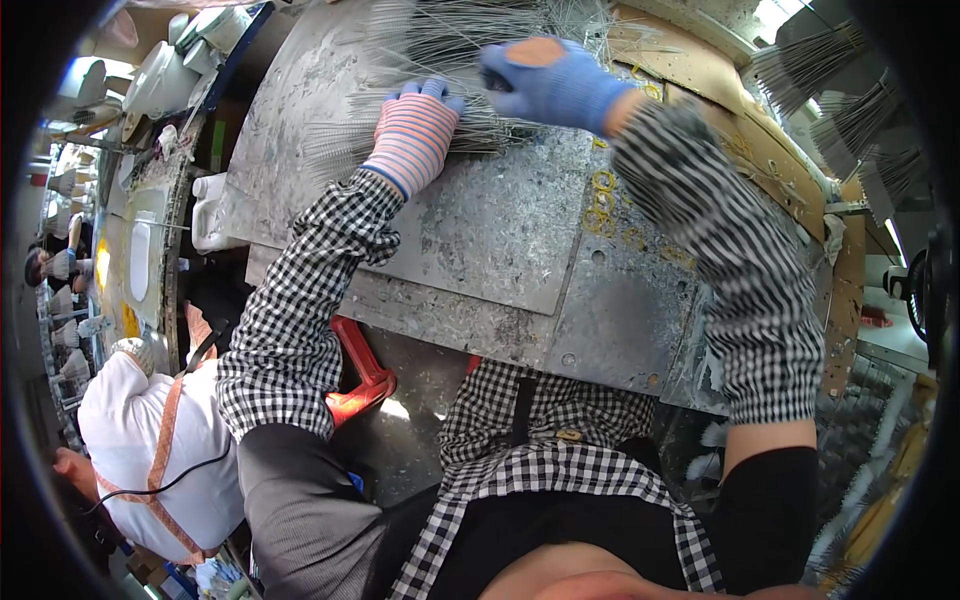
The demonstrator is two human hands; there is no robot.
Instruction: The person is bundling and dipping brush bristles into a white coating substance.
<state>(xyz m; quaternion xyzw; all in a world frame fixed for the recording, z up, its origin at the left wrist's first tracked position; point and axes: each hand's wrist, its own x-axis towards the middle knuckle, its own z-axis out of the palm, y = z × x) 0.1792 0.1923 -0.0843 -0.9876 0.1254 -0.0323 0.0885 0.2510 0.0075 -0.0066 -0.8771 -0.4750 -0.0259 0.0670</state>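
Observation:
Thin metal wires lie in a loose bundle on the scuffed grey metal worktop. My left hand, in a pink-and-blue striped glove, rests over this bundle with its fingers curled down onto it. To the right and slightly farther away, my right hand wears a blue glove with a tan patch and is raised above the wires. Its fingers look folded in, but motion smears them, and whatever they hold is hidden. A larger heap of wires spreads at the far edge, just beyond both hands.
Yellow rings lie along the worktop's right side. A white jug stands by its left edge. Below is a red stool. Another person works at left. Wire bundles hang at upper right.

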